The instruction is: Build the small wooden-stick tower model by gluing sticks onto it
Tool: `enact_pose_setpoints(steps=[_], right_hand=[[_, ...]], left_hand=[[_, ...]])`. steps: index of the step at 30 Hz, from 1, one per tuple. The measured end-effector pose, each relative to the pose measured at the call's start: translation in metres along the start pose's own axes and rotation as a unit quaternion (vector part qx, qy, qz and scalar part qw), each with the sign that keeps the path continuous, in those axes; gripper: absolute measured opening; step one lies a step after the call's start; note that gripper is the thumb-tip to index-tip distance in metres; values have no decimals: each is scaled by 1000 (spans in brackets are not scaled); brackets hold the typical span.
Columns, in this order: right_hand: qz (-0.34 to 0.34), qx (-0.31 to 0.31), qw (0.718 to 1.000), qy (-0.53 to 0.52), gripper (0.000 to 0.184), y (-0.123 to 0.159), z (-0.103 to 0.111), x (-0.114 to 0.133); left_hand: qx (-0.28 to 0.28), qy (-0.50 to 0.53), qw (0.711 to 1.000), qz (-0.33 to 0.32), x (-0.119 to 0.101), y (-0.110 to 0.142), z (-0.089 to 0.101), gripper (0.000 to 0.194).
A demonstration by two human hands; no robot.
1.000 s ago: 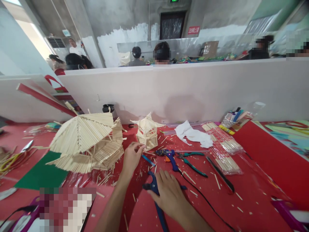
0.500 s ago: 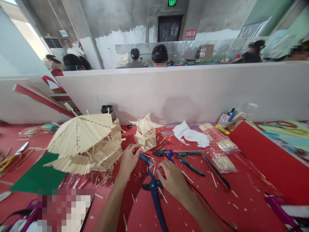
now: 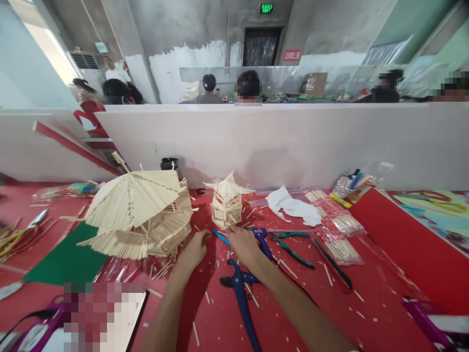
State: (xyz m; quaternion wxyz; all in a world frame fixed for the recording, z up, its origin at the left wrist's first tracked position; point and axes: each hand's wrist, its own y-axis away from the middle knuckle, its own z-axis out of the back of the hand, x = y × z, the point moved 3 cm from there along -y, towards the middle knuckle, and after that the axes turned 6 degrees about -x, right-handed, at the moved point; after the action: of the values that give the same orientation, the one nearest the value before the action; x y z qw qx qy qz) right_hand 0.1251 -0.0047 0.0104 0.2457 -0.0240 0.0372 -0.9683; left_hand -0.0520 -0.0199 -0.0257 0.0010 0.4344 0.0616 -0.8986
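A small pavilion model of pale wooden sticks point(image 3: 227, 203) stands at the middle of the table. My right hand point(image 3: 244, 244) reaches to just in front of its base, fingers stretched forward and partly hidden by the back of the hand. Left of it, my left hand point(image 3: 198, 246) hovers low with loosely bent fingers and nothing visible in them. Between the hands lies a blue pen-like stick point(image 3: 221, 237). A blue glue gun point(image 3: 262, 238) rests right of my right hand. Below the hands lies a dark blue hand cutter point(image 3: 240, 298).
A larger stick pavilion point(image 3: 135, 210) stands at left on a green sheet point(image 3: 69, 256). Green-handled pliers point(image 3: 295, 252), a black-handled tool point(image 3: 333, 264), white tissue point(image 3: 293, 208) and bagged sticks point(image 3: 339, 232) lie at right. A white partition point(image 3: 293, 132) borders the back; people sit beyond.
My right hand has moved forward and left, from beside the glue gun to the small pavilion's base. My left hand has drawn slightly back from the pavilion. The view has shifted slightly.
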Motion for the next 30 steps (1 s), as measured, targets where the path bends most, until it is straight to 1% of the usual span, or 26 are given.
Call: enact_pose_setpoints(steps=[4,7,12,14,16,19,22,24,26,30], right_hand=[[-8,36,999,18,30,-5,-10,5],[-19,55,998,22,29,-7,-14,5],[-13,45,999,5,21,-5,-15,3],[-12,18,999,-35,17,-2,-12,1],[-12,-27,995,-98,18,1,-6,-2],[-14,-87,976,-199,23,2,4,-9],[-28,-141,955,-261,28,-1,12,-18],[-38,-172,947,-270,31,-4,16,-22],[-42,-190,945,-261,32,-8,19,-24],[-37,-196,950,-240,28,-12,20,-23]], left_hand=[[-6,48,999,-18,5,-2,1,21],[-13,88,996,-17,5,-4,0,14],[-6,129,992,-6,1,-7,-3,20],[-3,128,992,-15,-4,-7,-2,22],[-3,131,991,-27,-11,-7,-1,22],[-14,139,989,-36,-19,-7,-1,22],[-22,138,990,-32,-20,-8,-3,22],[-18,140,989,-34,-20,-8,-6,21],[-11,144,989,-33,-19,-8,-9,19],[-4,153,988,-26,-20,-8,-13,18]])
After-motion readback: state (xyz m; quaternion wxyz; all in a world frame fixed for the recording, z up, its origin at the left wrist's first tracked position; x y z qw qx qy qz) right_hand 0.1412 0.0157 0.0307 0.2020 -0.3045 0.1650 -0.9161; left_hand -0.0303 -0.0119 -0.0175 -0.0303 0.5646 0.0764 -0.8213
